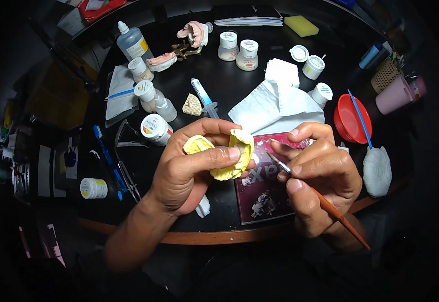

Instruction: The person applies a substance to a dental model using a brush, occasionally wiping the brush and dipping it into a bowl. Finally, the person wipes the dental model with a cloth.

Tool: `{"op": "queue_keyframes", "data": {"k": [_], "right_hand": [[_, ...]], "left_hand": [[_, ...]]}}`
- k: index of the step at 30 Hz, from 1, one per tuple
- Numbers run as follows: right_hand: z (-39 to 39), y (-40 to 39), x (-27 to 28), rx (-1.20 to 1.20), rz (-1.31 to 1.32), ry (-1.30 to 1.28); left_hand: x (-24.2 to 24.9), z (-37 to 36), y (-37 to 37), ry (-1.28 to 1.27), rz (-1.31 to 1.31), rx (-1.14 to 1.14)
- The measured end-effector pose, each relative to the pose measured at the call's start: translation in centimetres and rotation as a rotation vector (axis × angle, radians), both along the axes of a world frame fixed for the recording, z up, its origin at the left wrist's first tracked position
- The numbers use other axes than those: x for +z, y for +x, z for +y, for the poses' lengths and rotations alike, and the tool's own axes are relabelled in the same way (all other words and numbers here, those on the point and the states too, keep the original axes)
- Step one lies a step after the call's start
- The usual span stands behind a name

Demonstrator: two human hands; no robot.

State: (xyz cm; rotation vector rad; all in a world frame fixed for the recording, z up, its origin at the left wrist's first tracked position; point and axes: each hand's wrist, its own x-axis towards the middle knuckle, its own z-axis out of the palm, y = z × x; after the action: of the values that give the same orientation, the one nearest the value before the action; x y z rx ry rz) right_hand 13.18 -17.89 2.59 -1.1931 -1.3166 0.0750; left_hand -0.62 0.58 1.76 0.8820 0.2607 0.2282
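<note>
A yellow dental cast (244, 151) is gripped in my left hand (184, 163), the thumb pressed across its front and the fingers behind it. My right hand (325, 176) pinches a thin brush (330, 209) with a reddish wooden handle. The brush tip points at the cast from the right, a small gap apart from it. Below both hands lies a dark red glossy slab (249, 209) with white smears of material on it. Part of the cast is hidden by my left thumb.
Behind my hands are a crumpled white cloth (280, 103), a syringe (201, 95) and several jars, one a white-lidded jar (155, 128). A red bowl (351, 118) stands to the right. Further back sits a denture model on an articulator (184, 49). A blue toothbrush (107, 158) lies left.
</note>
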Motion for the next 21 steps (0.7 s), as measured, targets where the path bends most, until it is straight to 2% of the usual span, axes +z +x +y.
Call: {"op": "queue_keyframes", "data": {"k": [1, 9, 13, 21], "right_hand": [[0.0, 0.1, 0.0, -0.022, -0.023, 0.003], [1.3, -0.7, -0.6, -0.170, 0.083, 0.096], [1.6, -0.8, -0.5, -0.174, 0.066, 0.120], [1.7, -0.8, -0.5, -0.141, 0.054, 0.145]], "left_hand": [[0.2, 0.0, -0.1, -0.092, -0.054, -0.022], [0.0, 0.4, -0.3, -0.116, -0.007, -0.024], [0.5, 0.3, -0.2, -0.203, -0.058, -0.046], [0.1, 0.3, -0.2, -0.194, -0.069, -0.037]]}}
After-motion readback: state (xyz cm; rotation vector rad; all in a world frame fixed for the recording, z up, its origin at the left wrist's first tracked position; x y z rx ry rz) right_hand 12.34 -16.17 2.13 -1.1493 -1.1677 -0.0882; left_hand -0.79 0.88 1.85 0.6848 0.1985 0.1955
